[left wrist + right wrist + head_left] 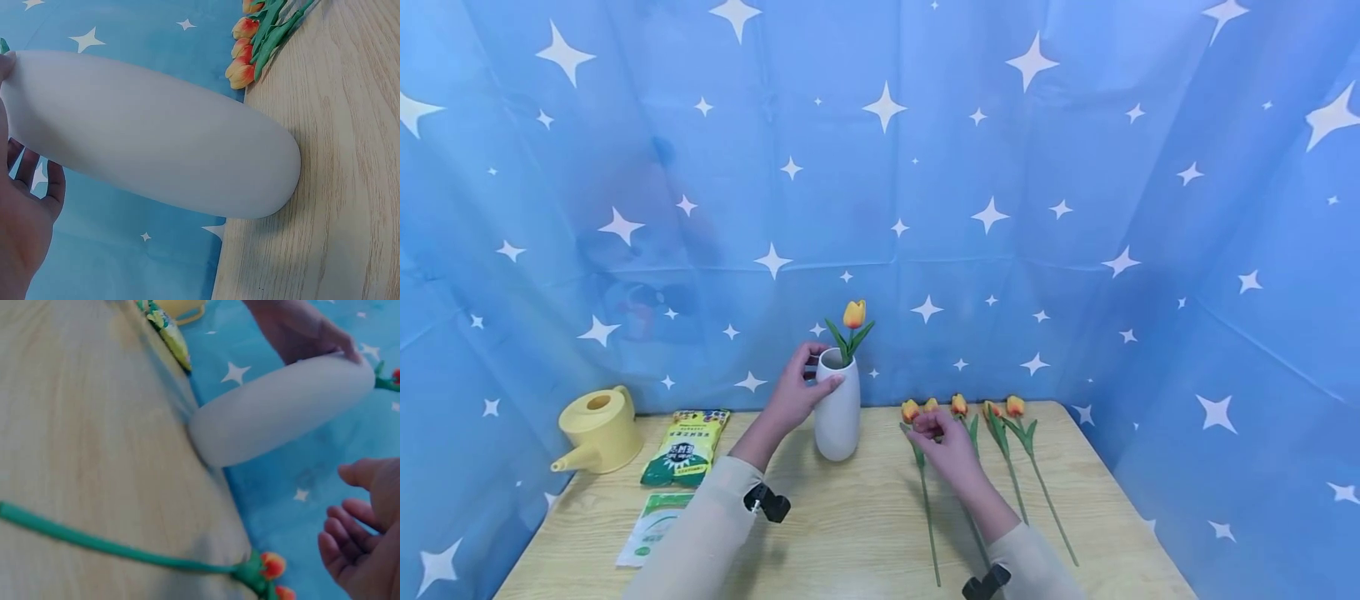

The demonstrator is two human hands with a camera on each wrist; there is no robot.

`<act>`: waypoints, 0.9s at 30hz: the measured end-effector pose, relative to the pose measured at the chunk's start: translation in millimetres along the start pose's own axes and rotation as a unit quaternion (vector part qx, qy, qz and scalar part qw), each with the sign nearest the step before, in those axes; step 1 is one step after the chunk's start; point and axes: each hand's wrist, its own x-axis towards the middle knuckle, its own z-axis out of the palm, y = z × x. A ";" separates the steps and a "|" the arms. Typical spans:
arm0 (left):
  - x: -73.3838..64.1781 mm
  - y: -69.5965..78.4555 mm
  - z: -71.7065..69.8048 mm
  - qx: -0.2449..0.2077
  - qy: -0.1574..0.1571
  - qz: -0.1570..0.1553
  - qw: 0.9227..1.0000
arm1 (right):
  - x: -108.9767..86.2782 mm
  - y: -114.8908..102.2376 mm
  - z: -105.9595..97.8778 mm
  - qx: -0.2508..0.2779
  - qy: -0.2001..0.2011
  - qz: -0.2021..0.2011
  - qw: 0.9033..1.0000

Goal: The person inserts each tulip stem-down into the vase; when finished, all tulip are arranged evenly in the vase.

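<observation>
A white vase (pixel 837 421) stands near the back edge of the table, with one yellow-orange tulip (pixel 853 315) upright in it. My left hand (pixel 797 390) grips the vase near its rim, thumb on the front and fingers round the far left side. In the left wrist view the smooth vase (pixel 156 134) fills the middle. Over the loose tulips hovers my right hand (pixel 946 446); its fingers are loosely bent with nothing between them, as the right wrist view of that hand (pixel 369 534) shows. Several tulips (pixel 1015 407) lie side by side, heads toward the back edge.
On the left stand a yellow watering can (pixel 601 437) and a yellow-green bag (pixel 687 448). A white-green packet (pixel 651 527) lies in front of them, partly hidden by my left sleeve. A blue star-patterned curtain (pixel 940 167) hangs behind the wooden table (pixel 827 533).
</observation>
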 end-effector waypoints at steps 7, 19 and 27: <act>-0.8 1.4 1.4 0.007 0.003 0.001 1.000 | -14.7 18.6 -2.4 -0.027 -0.017 0.018 0.999; 2.0 -0.3 -2.8 0.013 0.005 0.006 1.000 | -39.1 41.0 4.2 -0.096 -0.034 0.058 0.993; 1.0 0.0 -4.6 0.020 -0.003 0.014 1.000 | -37.3 43.1 5.8 -0.127 -0.046 0.064 0.989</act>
